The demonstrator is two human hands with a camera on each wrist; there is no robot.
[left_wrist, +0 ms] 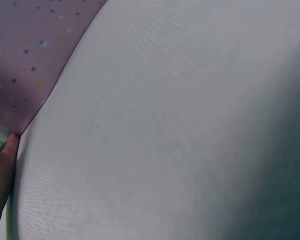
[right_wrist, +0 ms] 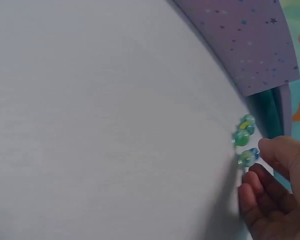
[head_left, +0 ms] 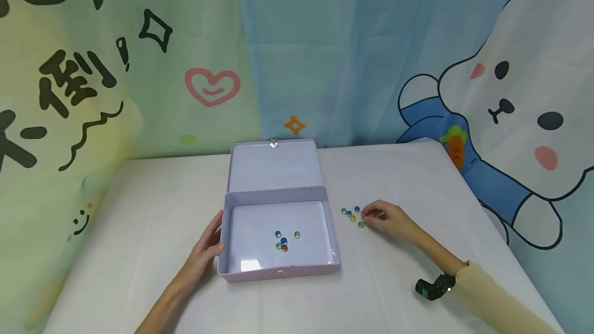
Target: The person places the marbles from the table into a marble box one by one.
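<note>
A lilac metal box (head_left: 279,272) lies with its lid folded back, and several glass marbles (head_left: 284,241) in blue, green and red sit inside. My left hand (head_left: 204,251) rests along the box's left wall, fingers fairly straight and thumb at the rim. In the left wrist view a fingertip (left_wrist: 12,142) meets the star-printed side (left_wrist: 35,55). On the table right of the box lies a loose group of green, yellow and blue marbles (head_left: 352,218). My right hand (head_left: 390,220) is right at them. In the right wrist view its thumb and bent fingers are apart, close by a green marble (right_wrist: 246,158).
A white cloth covers the table (head_left: 385,169). The raised lid (head_left: 276,166) leans back toward the printed curtain (head_left: 297,55) behind the table. A black device (head_left: 436,287) is strapped at the right wrist, below a pale sleeve (head_left: 496,298).
</note>
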